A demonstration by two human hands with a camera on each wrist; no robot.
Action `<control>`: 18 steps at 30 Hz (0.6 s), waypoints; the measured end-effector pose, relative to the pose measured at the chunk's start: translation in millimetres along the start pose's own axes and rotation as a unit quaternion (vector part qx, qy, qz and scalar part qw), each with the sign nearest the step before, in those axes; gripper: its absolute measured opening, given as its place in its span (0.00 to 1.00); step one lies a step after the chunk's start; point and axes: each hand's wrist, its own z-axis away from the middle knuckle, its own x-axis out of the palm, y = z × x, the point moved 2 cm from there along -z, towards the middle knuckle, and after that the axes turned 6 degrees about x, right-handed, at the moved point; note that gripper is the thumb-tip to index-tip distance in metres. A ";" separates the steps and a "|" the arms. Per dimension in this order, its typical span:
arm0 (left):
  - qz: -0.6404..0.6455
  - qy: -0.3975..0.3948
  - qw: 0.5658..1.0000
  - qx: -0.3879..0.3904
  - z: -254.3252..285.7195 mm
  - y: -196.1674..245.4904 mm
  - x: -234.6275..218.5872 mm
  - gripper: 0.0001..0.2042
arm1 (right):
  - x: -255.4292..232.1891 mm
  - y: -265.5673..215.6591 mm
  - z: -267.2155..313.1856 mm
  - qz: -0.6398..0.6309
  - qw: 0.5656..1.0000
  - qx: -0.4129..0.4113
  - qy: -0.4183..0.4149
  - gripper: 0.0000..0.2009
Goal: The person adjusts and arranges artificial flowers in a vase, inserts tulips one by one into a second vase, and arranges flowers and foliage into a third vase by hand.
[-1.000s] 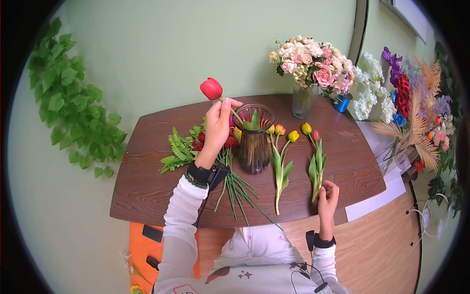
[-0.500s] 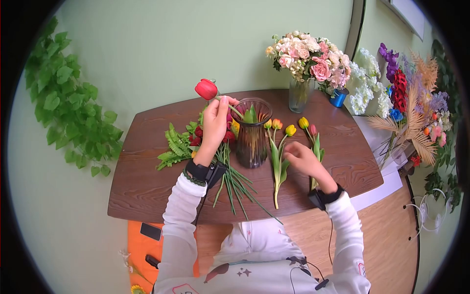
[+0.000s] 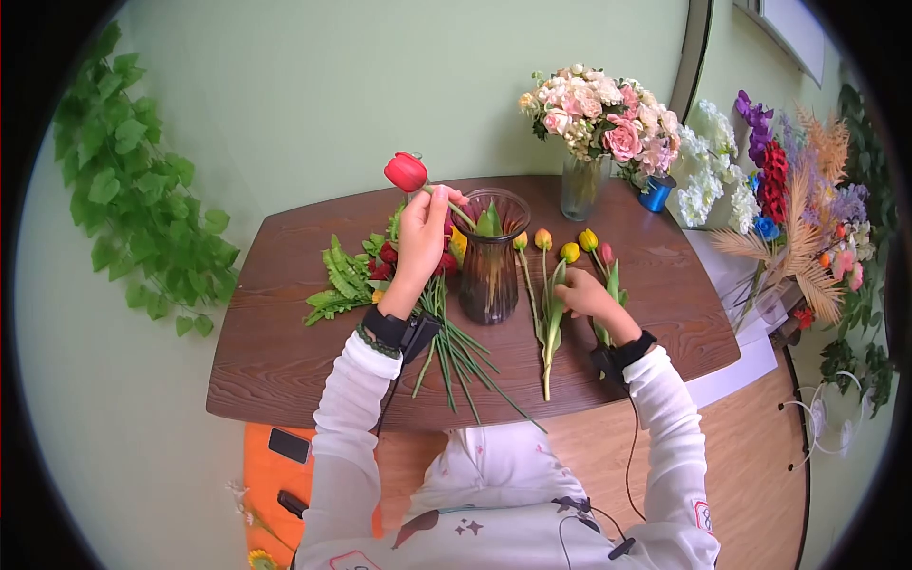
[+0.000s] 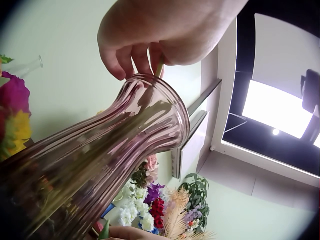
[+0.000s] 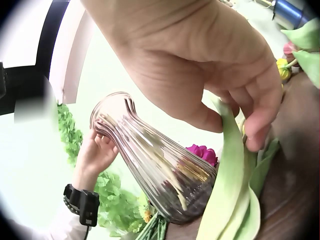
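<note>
A red tulip (image 3: pixel 406 172) leans out of the ribbed glass vase (image 3: pixel 490 280); the left hand (image 3: pixel 422 237) pinches its stem just beside the rim. In the left wrist view that hand (image 4: pixel 165 32) is above the mouth of the vase (image 4: pixel 145 115). The right hand (image 3: pixel 591 296) has thumb and fingers round the leaves of a yellow tulip (image 3: pixel 570 253) on the table. The right wrist view shows the hand (image 5: pixel 200 65) pinching a long green leaf (image 5: pixel 229 170), its blossom mostly hidden.
Red flowers, a fern (image 3: pixel 344 275) and long green stems (image 3: pixel 456 356) lie left of the vase. Another tulip pair (image 3: pixel 606 254) lies to the right. A glass vase of pink and white flowers (image 3: pixel 622 138) and a blue spool (image 3: pixel 655 195) stand behind; the table (image 3: pixel 275 361) ends near the person.
The right hand has moved from the table's near right edge up and left to the middle tulips and now grips their leaves. The left hand keeps hold of the red tulip.
</note>
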 end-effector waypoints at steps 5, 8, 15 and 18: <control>-0.005 0.005 1.000 -0.003 1.2 0.9 1.5 0.14 | -15.6 9.1 21.6 -0.100 0.990 0.095 0.010 0.14; 0.000 0.003 1.000 -0.005 0.5 -1.5 0.8 0.14 | -22.3 23.8 20.5 -0.124 0.986 0.110 0.026 0.14; 0.016 0.002 1.000 -0.001 -1.1 -6.6 0.5 0.14 | -21.0 28.6 5.7 -0.024 0.995 0.086 0.054 0.18; 0.004 0.003 1.000 -0.006 -1.2 -3.9 0.1 0.14 | -22.9 16.3 -4.1 0.037 0.994 0.083 0.063 0.19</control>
